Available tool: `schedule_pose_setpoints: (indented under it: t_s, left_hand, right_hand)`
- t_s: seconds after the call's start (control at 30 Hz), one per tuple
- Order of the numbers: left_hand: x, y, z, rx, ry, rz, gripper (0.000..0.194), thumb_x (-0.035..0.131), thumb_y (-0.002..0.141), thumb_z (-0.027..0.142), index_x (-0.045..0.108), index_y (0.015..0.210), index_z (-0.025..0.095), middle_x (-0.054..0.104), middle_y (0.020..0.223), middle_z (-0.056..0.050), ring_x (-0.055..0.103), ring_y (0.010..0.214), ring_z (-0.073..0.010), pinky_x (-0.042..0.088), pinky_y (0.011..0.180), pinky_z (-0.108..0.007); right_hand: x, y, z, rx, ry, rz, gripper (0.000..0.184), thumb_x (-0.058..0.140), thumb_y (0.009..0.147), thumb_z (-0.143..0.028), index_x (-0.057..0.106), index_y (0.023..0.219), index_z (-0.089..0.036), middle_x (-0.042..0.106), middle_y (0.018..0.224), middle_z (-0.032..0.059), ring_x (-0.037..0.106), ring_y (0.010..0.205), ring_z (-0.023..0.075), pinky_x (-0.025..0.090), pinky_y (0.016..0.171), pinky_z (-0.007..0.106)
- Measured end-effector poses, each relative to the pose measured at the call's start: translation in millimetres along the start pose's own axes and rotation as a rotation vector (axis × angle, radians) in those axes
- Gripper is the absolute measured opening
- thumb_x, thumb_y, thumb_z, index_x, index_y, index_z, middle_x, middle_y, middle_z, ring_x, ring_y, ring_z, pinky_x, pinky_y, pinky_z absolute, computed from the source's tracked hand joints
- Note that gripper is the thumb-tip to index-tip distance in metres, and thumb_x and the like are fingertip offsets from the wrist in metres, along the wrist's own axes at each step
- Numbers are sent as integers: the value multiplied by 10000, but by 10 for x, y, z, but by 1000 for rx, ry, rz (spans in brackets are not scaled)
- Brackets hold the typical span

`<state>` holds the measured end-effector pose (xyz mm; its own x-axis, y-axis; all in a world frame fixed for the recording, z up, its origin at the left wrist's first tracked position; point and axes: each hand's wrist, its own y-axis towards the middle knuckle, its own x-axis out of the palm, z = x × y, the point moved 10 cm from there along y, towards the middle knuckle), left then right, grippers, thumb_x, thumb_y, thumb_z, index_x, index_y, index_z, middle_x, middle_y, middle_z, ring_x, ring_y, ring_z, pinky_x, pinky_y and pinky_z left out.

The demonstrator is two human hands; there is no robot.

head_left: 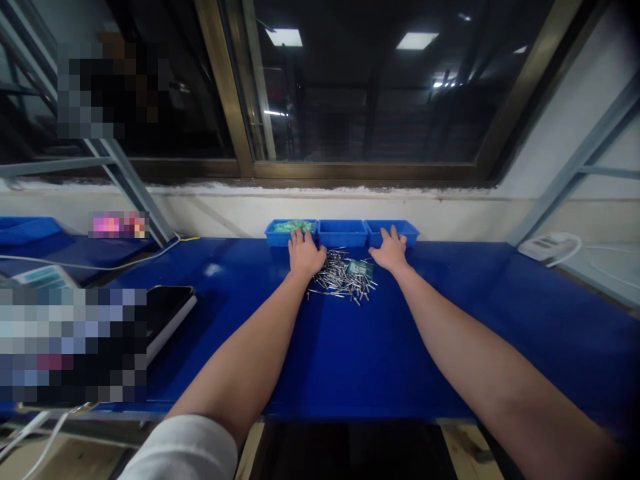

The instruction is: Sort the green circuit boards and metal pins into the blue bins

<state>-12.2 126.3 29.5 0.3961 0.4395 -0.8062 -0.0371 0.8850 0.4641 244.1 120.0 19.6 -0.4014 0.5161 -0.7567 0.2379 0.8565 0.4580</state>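
Note:
My left hand reaches to the front of the left blue bin, fingers spread over its near wall and thumb pointing right. Green packets lie in that bin. My right hand is at the right blue bin, its fingers apart over the front rim and the thumb out to the left. A middle blue bin stands between them. On the table between my hands lies a loose pile of thin silver metal pieces, which look like blind rivets. A small green packet rests on the pile.
The blue table runs up to a wall under a window. A dark, tablet-like device lies at left, beside a blurred area. A white cable crosses the left side. Grey metal frames rise at both sides, with a white object at right.

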Motion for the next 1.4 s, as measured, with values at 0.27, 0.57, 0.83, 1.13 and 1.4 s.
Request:
schedule_pose_setpoints:
  t_s: [0.27, 0.57, 0.83, 1.13, 1.4]
  left_hand:
    - [-146, -37, 51, 1, -16, 82, 556, 509, 794, 366, 430, 1277, 102, 298, 1441, -198, 241, 1348, -331, 242, 1080, -482]
    - [74, -193, 498, 394, -137, -201, 387, 438, 842, 452, 652, 1022, 184, 654, 1083, -82, 594, 1014, -226, 448, 908, -313]
    - [207, -306, 632, 531, -125, -326, 388, 462, 827, 447, 661, 1054, 202, 673, 1079, -70, 612, 1009, -237, 463, 861, -298]
    - [148, -314, 681, 540, -135, -299, 333, 466, 838, 402, 687, 980, 196, 696, 993, -58, 633, 927, -204, 468, 833, -276]
    - [10, -318, 747, 623, -209, -192, 301, 461, 861, 334, 661, 1026, 183, 674, 1031, -57, 609, 958, -188, 457, 878, -292]
  right_hand:
    - [-208, -111, -335, -178, 52, 141, 462, 578, 725, -274, 565, 1171, -156, 480, 1252, 154, 421, 1122, 322, 347, 942, 464]
    - [276, -304, -777, -465, 167, -311, 228, 612, 745, -368, 713, 854, -195, 640, 870, 70, 586, 831, 194, 428, 825, 311]
    - [322, -273, -736, -408, 207, -345, 137, 588, 748, -264, 700, 750, -185, 669, 793, 42, 592, 739, 163, 426, 701, 260]
    - [349, -256, -731, -452, 140, -285, 163, 533, 823, -274, 666, 805, -182, 614, 856, 60, 538, 839, 173, 390, 800, 298]
    - [131, -234, -740, -379, 167, -147, 234, 423, 884, -299, 598, 775, -189, 635, 863, 70, 507, 863, 211, 374, 802, 340]
